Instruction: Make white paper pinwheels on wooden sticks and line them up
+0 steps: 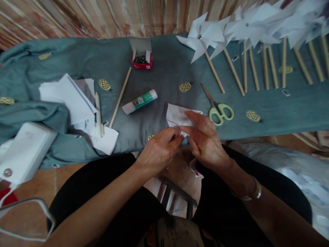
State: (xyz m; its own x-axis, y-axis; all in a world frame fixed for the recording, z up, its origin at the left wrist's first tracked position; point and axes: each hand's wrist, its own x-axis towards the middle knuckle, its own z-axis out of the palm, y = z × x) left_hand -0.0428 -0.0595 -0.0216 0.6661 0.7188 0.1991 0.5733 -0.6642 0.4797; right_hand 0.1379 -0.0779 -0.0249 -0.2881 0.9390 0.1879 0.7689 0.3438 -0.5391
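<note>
A small folded piece of white paper [177, 115] lies at the near edge of the cloth-covered table, under my fingers. My left hand [160, 147] is closed, its thumb and fingertips pinching the paper's near corner. Over the paper's right part, my right hand [205, 137] has its fingers stretched out, the index fingertip touching the sheet near the left thumb. Just right of that hand lie scissors [218, 112] with pale green handles. A green and white glue stick [140, 102] rests to the left of the paper.
Several paper pinwheels [203, 36] on wooden sticks lie in a row at the back right. A red box of small metal pins [142, 60] stands open at the back. A loose stick [120, 97], stacked paper sheets [72, 99] and a white device [27, 149] are on the left.
</note>
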